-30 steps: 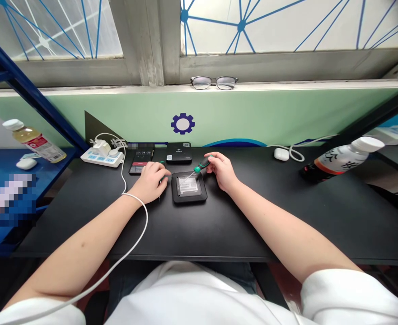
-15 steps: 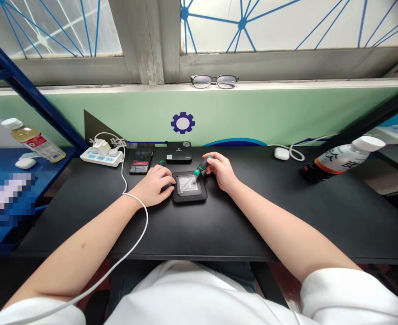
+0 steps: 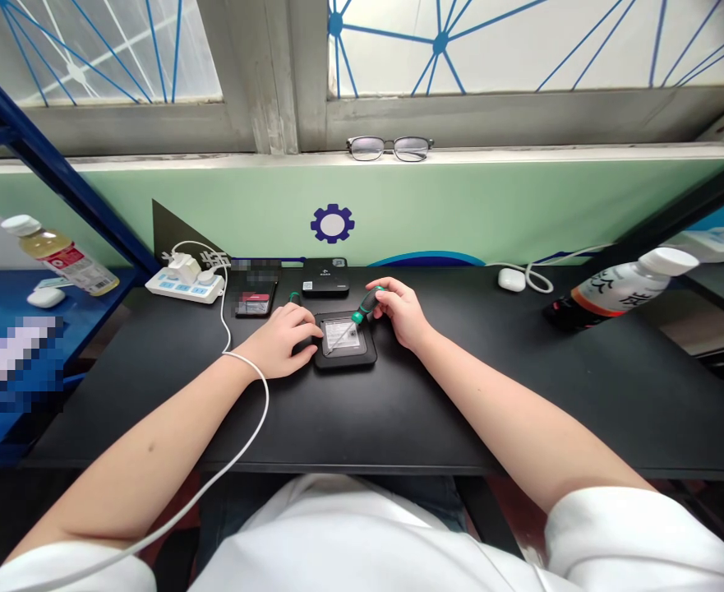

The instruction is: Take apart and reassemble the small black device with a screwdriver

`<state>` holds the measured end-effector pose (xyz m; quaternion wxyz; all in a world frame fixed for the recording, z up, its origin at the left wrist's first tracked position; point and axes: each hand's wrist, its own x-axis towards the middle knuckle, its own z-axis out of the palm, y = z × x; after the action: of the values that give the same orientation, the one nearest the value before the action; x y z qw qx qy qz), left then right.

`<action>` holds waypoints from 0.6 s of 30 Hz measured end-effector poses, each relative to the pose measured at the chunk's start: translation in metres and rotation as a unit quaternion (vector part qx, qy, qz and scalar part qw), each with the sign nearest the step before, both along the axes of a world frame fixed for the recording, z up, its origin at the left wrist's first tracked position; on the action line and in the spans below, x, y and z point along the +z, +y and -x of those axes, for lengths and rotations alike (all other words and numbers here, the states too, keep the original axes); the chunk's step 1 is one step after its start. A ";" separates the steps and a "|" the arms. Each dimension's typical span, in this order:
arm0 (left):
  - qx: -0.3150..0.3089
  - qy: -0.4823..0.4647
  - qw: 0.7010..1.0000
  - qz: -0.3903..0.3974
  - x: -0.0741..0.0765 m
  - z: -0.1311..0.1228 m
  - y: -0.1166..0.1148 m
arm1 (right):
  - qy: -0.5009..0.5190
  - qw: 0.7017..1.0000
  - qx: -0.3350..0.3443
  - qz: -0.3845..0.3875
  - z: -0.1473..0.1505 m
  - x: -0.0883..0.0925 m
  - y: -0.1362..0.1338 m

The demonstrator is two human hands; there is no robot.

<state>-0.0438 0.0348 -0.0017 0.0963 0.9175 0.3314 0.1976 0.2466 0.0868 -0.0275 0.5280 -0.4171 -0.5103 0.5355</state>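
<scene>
My right hand (image 3: pixel 400 312) is closed round the black and green handle of a screwdriver (image 3: pixel 371 302). The slim shaft slants down to the left, its tip at the lower left corner of a silver labelled panel (image 3: pixel 343 336). That panel, which looks like a hard drive, sits in a flat black square case (image 3: pixel 362 360) on the desk. Against the case's left edge rest the fingers of my left hand (image 3: pixel 284 339), apart and gripping nothing. Just behind this hand a green-ended tool (image 3: pixel 293 298) shows, mostly hidden.
A black box (image 3: pixel 325 279) and a dark phone (image 3: pixel 255 300) lie behind. At back left is a white power strip (image 3: pixel 184 284); its white cable (image 3: pixel 266 411) crosses my left forearm. On the right are a white earbud case (image 3: pixel 512 280) and a tilted bottle (image 3: pixel 620 289).
My left hand's fingers have shifted slightly and spread a little at the case's edge. The screwdriver has turned or tilted very slightly in my right hand; its tip stays at the same corner.
</scene>
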 end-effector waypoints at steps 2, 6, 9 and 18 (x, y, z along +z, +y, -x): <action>-0.007 -0.001 1.000 0.007 0.001 0.000 -0.001 | -0.011 1.000 -0.003 -0.006 0.001 -0.001 0.000; 0.000 0.004 1.000 0.003 0.000 -0.001 0.000 | -0.015 0.999 -0.032 -0.016 0.002 -0.004 0.002; 0.047 -0.005 0.998 -0.036 -0.003 -0.001 0.003 | -0.003 0.998 -0.063 -0.016 0.000 -0.006 0.005; 0.264 -0.039 0.961 -0.066 -0.012 0.006 0.015 | -0.014 0.996 -0.083 -0.010 -0.001 -0.011 0.011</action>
<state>-0.0495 0.0493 -0.0135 -0.0074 0.7933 0.5440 0.2732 0.2474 0.0974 -0.0380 0.5669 -0.4605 -0.4868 0.4792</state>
